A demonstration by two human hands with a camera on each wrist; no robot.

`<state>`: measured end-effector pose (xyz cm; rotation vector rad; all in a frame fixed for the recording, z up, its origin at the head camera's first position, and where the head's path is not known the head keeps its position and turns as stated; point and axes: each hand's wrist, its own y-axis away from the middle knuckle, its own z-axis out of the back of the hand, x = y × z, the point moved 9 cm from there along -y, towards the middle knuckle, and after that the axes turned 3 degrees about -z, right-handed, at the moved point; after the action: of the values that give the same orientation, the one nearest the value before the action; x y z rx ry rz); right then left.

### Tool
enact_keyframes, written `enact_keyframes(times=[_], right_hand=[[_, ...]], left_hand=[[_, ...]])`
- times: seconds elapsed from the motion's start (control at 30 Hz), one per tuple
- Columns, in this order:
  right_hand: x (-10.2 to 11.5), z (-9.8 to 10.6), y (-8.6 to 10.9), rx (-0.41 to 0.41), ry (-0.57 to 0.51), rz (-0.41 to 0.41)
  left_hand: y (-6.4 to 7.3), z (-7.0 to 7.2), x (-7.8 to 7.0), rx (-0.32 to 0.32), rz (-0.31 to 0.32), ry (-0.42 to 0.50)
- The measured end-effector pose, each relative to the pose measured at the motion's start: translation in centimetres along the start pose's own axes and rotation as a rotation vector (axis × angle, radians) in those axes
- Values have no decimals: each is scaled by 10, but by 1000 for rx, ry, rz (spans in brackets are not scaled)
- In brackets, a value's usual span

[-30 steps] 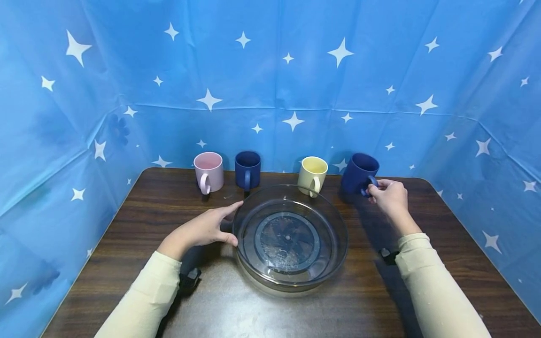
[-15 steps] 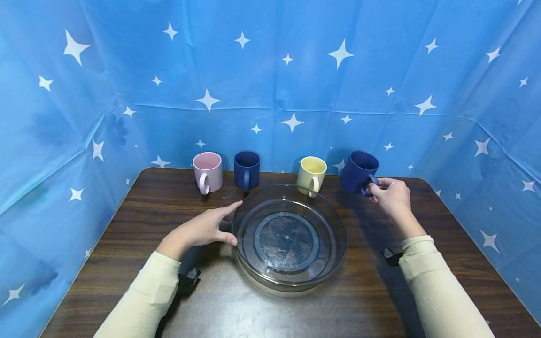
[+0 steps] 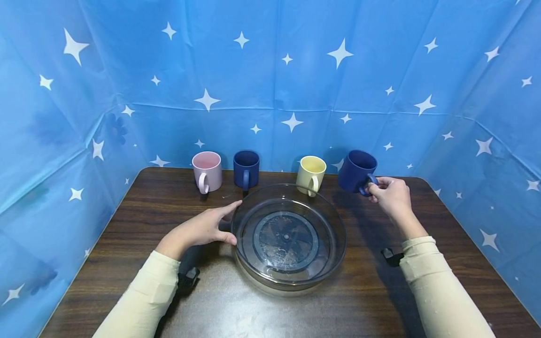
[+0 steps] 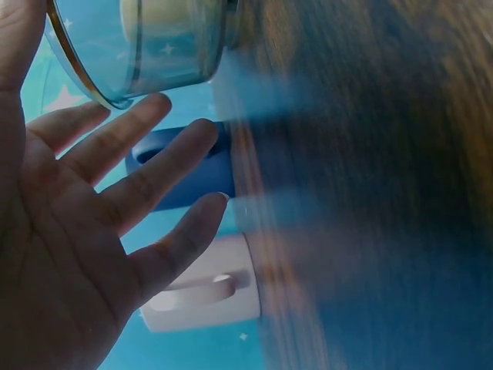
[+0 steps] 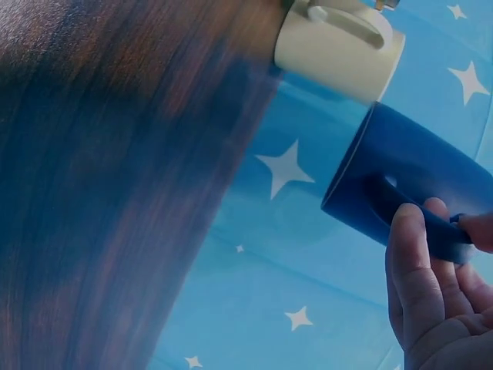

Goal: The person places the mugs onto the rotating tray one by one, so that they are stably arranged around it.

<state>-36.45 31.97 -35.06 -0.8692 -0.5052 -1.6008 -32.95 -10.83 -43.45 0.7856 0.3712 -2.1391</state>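
Near the far right corner of the surface [image 3: 338, 310], the right hand [image 3: 390, 195] pinches a tilted blue mug [image 3: 352, 173] by its handle [image 3: 372, 179], and the left hand [image 3: 203, 229], fingers apart, is at the glass bowl [image 3: 291, 283].

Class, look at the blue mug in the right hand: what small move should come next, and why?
Probably ease the blue mug toward the bowl: the right hand grips its handle, it appears tilted and raised off the table, the bowl looks empty, and the left hand is already at the bowl's side.
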Motion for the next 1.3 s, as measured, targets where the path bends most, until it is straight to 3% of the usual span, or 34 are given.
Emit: enact_keyframes(times=[0.6,1.3], right_hand=[[10,1,6,26,-37,25],[25,0,16,39,-52,76]], left_hand=[[0,0,3,10,27,7],[1,0,0,10,10,-5]])
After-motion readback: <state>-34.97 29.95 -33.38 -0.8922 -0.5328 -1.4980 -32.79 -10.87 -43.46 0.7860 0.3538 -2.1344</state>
